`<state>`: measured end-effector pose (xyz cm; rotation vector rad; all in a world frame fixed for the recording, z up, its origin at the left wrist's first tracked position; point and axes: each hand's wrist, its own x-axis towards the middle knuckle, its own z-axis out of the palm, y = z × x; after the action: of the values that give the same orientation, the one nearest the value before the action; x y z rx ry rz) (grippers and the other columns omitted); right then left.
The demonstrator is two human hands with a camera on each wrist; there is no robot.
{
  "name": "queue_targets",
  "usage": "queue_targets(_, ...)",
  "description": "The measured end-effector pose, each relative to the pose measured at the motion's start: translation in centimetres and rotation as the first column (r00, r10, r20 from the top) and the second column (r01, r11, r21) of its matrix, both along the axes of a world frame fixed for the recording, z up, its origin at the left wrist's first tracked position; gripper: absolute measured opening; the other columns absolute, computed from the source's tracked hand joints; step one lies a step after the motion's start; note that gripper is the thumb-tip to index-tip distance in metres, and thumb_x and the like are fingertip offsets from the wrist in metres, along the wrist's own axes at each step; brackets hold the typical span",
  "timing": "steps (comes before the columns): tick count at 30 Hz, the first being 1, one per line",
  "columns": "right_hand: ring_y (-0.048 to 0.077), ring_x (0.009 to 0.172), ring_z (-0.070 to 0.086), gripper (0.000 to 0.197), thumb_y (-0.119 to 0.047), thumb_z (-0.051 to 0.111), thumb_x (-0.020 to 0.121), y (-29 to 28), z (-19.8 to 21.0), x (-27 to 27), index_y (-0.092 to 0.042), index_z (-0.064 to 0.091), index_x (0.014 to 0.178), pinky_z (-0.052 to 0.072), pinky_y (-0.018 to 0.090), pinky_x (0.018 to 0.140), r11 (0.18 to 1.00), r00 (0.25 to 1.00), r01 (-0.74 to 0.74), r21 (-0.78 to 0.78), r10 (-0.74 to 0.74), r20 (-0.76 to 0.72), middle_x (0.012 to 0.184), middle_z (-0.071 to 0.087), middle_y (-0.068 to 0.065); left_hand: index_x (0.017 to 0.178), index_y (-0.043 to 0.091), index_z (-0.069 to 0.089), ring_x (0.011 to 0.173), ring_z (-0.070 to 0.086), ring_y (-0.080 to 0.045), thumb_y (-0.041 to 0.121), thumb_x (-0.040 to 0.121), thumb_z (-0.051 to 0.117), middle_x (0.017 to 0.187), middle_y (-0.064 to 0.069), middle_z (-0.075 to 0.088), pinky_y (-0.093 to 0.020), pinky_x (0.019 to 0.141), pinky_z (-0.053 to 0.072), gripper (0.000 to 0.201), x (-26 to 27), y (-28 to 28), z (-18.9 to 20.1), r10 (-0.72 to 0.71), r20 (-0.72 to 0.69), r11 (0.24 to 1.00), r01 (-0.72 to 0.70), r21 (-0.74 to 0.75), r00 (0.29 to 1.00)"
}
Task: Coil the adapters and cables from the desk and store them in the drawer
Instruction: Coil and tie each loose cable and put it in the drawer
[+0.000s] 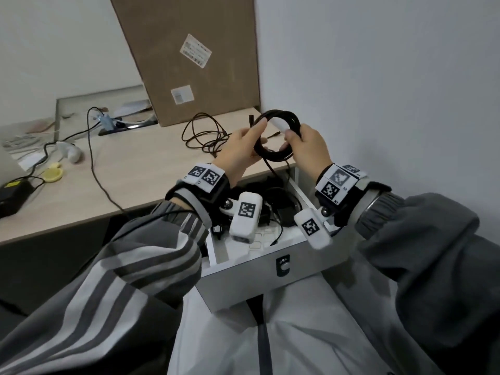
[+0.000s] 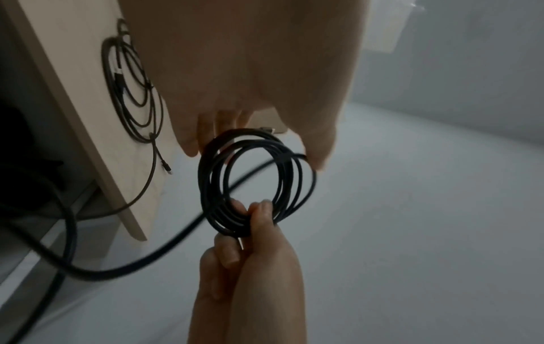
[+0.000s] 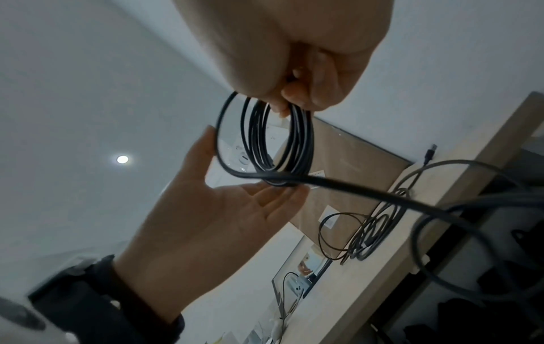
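A round coil of black cable (image 1: 278, 136) is held above the open white drawer (image 1: 265, 269), pinched by the right hand (image 1: 311, 147) and steadied by the straight fingers of the left hand (image 1: 240, 150). Black adapters and cables (image 1: 281, 201) are seen lying inside the drawer, while a loose thin dark cable (image 1: 203, 133) is left on the pale wooden desk (image 1: 140, 169).

Grey striped sleeves (image 1: 130, 255), black wristbands (image 1: 213, 190) bearing white coded marker blocks (image 1: 246, 215).

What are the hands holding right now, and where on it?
A coiled black cable: right hand grips the loops' right side, left hand steadies the left side.
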<state>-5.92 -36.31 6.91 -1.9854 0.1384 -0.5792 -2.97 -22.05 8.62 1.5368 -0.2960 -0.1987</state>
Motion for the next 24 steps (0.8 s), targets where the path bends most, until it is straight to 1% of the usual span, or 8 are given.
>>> queue_targets(3,0.021,0.089,0.062,0.025,-0.025,0.045,0.097,-0.5,-0.7,-0.1,-0.006,0.061,0.094,0.046,0.032,0.082,0.998,1.0,0.009,0.058,-0.008,-0.01,0.087,0.069,0.004,0.104,0.004,0.057,0.079,0.061,-0.017,0.028,0.1,0.047,0.087,-0.007,0.063,-0.033,0.081,0.055,0.026,0.1,-0.6,-1.0,0.061,0.088,0.997,-0.065,0.046,0.994)
queue_targets(5,0.021,0.084,0.062,0.024,-0.027,0.045,0.096,-0.6,-1.3,-0.2,-0.011,0.061,0.088,0.047,0.035,0.082,0.997,1.0,0.012,0.082,-0.011,-0.022,0.09,0.07,0.007,0.1,0.007,0.056,0.073,0.059,-0.014,0.029,0.101,0.045,0.078,-0.004,0.06,-0.032,0.076,0.054,0.024,-0.1,-0.8,-1.8,0.031,0.041,0.999,-0.03,-0.019,0.999)
queue_targets(10,0.006,0.043,0.039,0.024,-0.024,0.046,0.097,-0.4,-2.7,-1.8,-0.017,0.051,0.075,0.031,0.021,0.044,0.958,0.998,-0.021,0.287,0.038,-0.051,0.072,0.058,0.008,0.087,0.011,0.052,0.067,0.059,-0.015,0.033,0.102,0.04,0.064,0.0,0.057,-0.035,0.073,0.051,0.029,-1.3,-1.1,-3.0,-0.181,-0.151,0.934,0.122,-0.335,0.972)
queue_targets(13,0.009,0.042,0.034,0.021,-0.025,0.047,0.097,-0.5,-3.7,-2.7,-0.013,0.052,0.081,0.027,0.022,0.041,0.922,0.985,-0.112,0.371,0.151,-0.077,0.067,0.047,0.009,0.084,0.011,0.05,0.054,0.048,-0.01,0.034,0.102,0.04,0.057,0.003,0.042,-0.03,0.067,0.044,0.03,-1.7,-1.3,-3.6,-0.183,-0.182,0.918,0.102,-0.383,0.966)
queue_targets(17,0.002,0.053,0.05,0.031,-0.034,0.057,0.092,-1.5,-4.4,-3.9,-0.007,0.06,0.107,0.038,0.018,0.051,0.973,0.961,-0.209,0.099,0.223,-0.166,0.075,0.059,-0.001,0.081,0.011,0.048,0.047,0.038,-0.007,0.028,0.103,0.042,0.053,0.006,0.034,-0.019,0.05,0.04,0.028,-2.3,-0.9,-3.5,-0.046,-0.035,0.99,0.041,-0.137,0.998)
queue_targets(20,0.009,0.092,0.056,0.039,-0.035,0.063,0.088,-2.3,-3.4,-4.9,-0.013,0.054,0.12,0.041,0.024,0.078,0.961,0.978,-0.174,-0.215,0.144,-0.15,0.106,0.062,-0.004,0.078,0.012,0.052,0.044,0.038,-0.007,0.024,0.101,0.045,0.052,0.006,0.037,-0.022,0.051,0.042,0.027,-2.7,-0.5,-3.0,-0.067,0.207,0.983,0.029,0.182,0.976)
queue_targets(22,0.011,0.108,0.051,0.052,-0.034,0.064,0.088,-2.4,-2.2,-5.5,-0.017,0.046,0.134,0.035,0.021,0.086,0.876,0.986,-0.168,-0.453,0.147,-0.081,0.124,0.054,-0.002,0.081,0.012,0.054,0.044,0.043,-0.005,0.023,0.1,0.048,0.055,0.004,0.043,-0.025,0.055,0.044,0.023,-2.8,-0.2,-2.8,-0.202,0.296,0.918,0.075,0.39,0.934)
queue_targets(24,0.016,0.118,0.05,0.052,-0.031,0.061,0.088,-2.1,-1.2,-5.9,-0.02,0.045,0.137,0.038,0.027,0.092,0.746,0.979,-0.175,-0.642,0.204,-0.03,0.133,0.051,0.001,0.085,0.014,0.057,0.051,0.047,-0.011,0.028,0.098,0.05,0.062,-0.004,0.05,-0.031,0.059,0.045,0.02,-3.2,-0.1,-2.5,-0.347,0.304,0.828,0.137,0.544,0.887)
